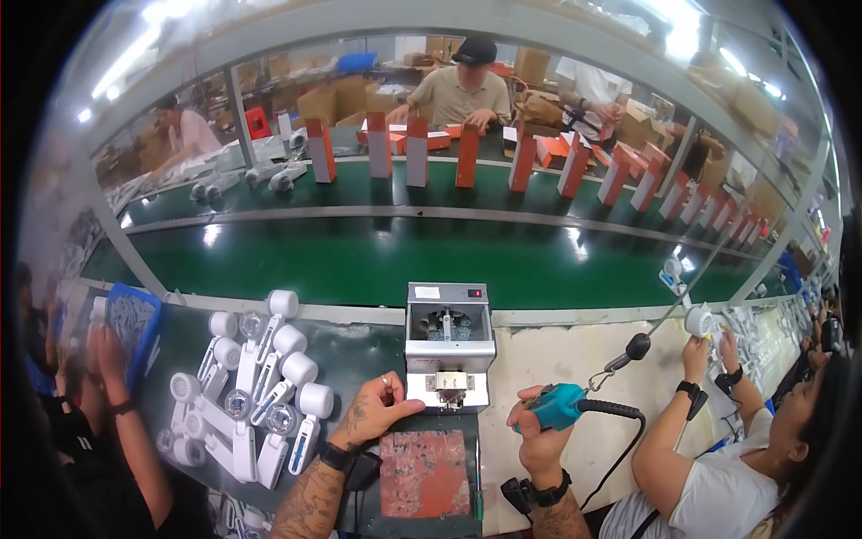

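Note:
A teal power screwdriver [555, 407] is gripped in my right hand [541, 443], its black cord curving down to the right. It hangs from a cable with a black weight-like piece [638, 346]. My left hand [371, 410] rests beside a silver-grey screw feeder [449, 346], its thumb reaching to the feeder's white base and its fingers partly curled, with nothing visible in them. Below the feeder lies a worn red pad [425, 473]. Several white handheld devices with round heads [289, 340] are piled left of my left hand.
A green conveyor belt [341, 260] runs behind the bench, and upright orange-and-white boxes [466, 157] stand beyond it. A blue bin [135, 328] sits far left. Co-workers' hands [108, 355] work at left, and another person [718, 467] handles a white device at right.

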`<state>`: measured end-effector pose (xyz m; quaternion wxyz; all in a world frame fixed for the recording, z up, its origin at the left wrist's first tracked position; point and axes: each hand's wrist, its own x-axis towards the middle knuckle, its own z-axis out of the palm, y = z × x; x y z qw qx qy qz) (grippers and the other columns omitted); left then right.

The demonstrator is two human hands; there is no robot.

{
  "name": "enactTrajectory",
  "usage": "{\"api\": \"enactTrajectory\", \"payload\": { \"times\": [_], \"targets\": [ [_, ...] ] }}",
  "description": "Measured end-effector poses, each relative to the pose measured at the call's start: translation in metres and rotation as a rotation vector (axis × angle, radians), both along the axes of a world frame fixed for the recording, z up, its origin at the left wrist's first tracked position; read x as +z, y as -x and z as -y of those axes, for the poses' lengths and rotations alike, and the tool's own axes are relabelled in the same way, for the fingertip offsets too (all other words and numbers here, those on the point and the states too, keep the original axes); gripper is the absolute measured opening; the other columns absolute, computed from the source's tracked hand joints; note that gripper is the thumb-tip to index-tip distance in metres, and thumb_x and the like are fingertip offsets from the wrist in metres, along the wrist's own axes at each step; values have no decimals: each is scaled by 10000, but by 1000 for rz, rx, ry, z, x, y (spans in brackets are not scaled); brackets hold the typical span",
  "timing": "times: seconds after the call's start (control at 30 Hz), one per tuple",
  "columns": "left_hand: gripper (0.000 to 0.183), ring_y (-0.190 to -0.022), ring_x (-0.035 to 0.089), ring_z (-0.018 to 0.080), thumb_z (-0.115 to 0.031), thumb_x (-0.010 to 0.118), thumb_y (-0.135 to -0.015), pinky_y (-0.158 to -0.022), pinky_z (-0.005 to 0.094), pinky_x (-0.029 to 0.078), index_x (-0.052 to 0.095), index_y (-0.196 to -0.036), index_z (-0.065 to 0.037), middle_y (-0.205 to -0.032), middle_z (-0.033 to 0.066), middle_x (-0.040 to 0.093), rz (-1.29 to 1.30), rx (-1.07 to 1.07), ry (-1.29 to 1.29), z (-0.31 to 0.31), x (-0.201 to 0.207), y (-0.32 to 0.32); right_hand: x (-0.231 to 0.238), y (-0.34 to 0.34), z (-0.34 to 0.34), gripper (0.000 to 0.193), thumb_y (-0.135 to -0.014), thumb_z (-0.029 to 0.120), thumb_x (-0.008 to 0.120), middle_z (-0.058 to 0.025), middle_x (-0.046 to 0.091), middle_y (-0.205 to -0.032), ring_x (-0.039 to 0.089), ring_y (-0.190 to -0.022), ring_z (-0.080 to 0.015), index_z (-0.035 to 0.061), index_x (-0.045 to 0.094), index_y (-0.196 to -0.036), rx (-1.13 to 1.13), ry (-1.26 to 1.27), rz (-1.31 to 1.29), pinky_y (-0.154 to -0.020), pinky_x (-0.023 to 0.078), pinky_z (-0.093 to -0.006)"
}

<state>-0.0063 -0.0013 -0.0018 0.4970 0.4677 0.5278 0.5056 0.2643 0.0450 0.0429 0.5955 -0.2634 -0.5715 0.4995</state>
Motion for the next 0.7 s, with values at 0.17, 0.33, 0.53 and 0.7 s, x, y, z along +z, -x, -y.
{"api": "enactTrajectory", "payload": {
  "times": [0.17, 0.33, 0.53, 0.7],
  "targets": [
    [370, -642, 406, 29, -198, 821, -823, -556, 208, 355, 474, -741, -97, -690, -69, 468, -34, 74, -41, -5, -1, -5, -5, -5, -5, 386, -896, 205, 740, -25, 606, -744, 569, -660, -93, -44, 548, -1120, -7, 0, 4, -607, 452, -229],
    [284, -702, 498, 32, -106, 777, -853, -616, 202, 406, 496, -808, -97, -760, -59, 537, -83, 40, -7, -5, 0, 0, 2, -1, -2, 460, -872, 319, 757, -36, 593, -727, 579, -636, -121, -26, 544, -1089, -38, 33, 38, -595, 459, -248],
    [278, -698, 494, 31, -79, 779, -845, -614, 206, 407, 504, -805, -95, -756, -56, 545, 9, 2, 21, 0, 6, 0, -1, -1, 3, 604, -831, 489, 771, -49, 585, -713, 593, -610, -151, -19, 540, -1062, -65, 42, 91, -572, 463, -269],
    [280, -727, 510, 37, -48, 780, -835, -644, 216, 424, 504, -808, -90, -772, -51, 550, 72, -46, 32, -3, 11, 2, -5, -3, 1, 405, -896, 254, 747, -31, 603, -730, 534, -613, -74, -13, 532, -1110, -7, -5, 63, -571, 429, -214]
  ]
}}
